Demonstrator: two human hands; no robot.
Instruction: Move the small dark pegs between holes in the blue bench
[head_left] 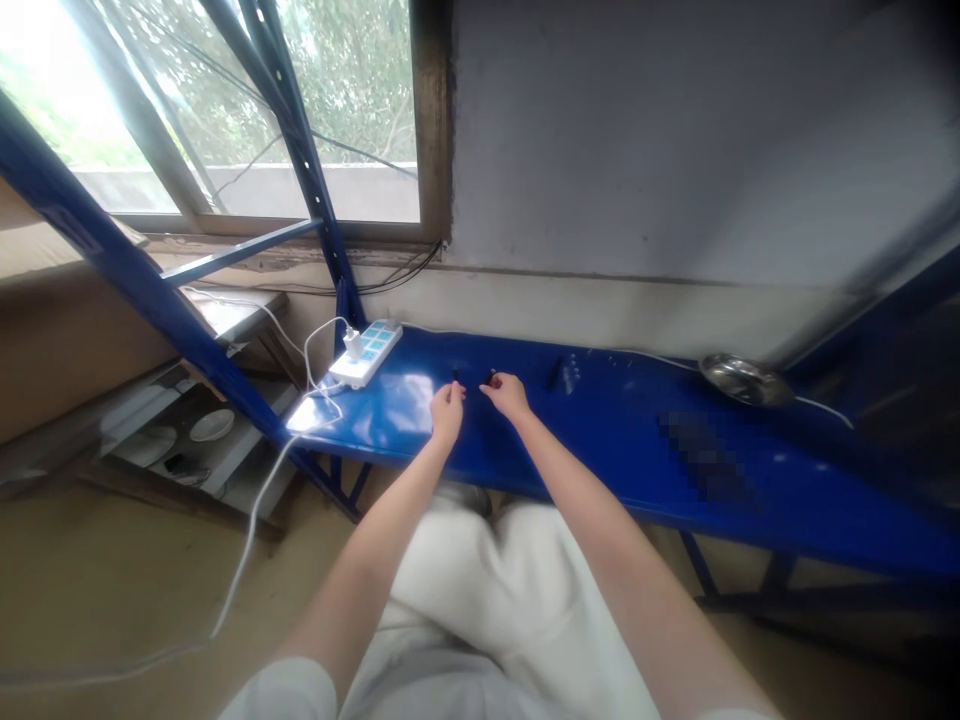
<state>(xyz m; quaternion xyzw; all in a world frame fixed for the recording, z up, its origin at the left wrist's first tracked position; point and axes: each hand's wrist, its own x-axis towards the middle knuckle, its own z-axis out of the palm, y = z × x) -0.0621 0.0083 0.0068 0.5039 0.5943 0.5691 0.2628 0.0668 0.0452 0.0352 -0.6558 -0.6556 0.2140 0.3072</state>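
Over the blue bench top (600, 450), my left hand (448, 408) is closed, pinching a small dark stick-like piece (455, 375) that points up from the fingers. A short gap to the right, my right hand (508, 394) is closed around a small black piece (491, 378), mostly covered by the fingers. Both pieces are too small to name. Beyond my right hand lies a slim black object (555, 373), with several small clear pieces (571, 372) beside it.
A white power strip (367, 352) with a plug and cables sits at the bench's left end. At the right are a shiny metal bowl (739, 378) and a pixelated dark object (701, 455). A blue metal post (300, 140) rises by the window.
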